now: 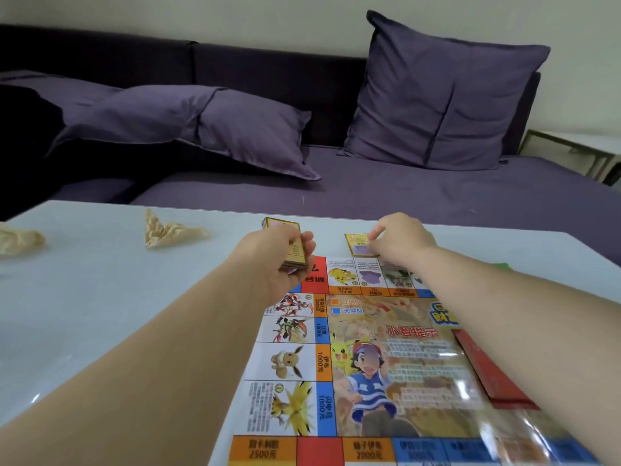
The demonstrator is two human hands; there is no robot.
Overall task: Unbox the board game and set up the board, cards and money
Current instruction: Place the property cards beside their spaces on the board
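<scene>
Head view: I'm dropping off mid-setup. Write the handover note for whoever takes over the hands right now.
Left hand grips the card deck above the board's far left corner.
Right hand pinches a single card lying flat on the table, just beyond the board.
Done: board unfolded, face up.
Left: lay out the other cards. No money is clearly visible yet.
A red flat item and clear wrap lie on the board's right side and probably need clearing.

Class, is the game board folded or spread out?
Spread out: the game board lies flat on the table, rows of squares and centre picture showing.
</scene>
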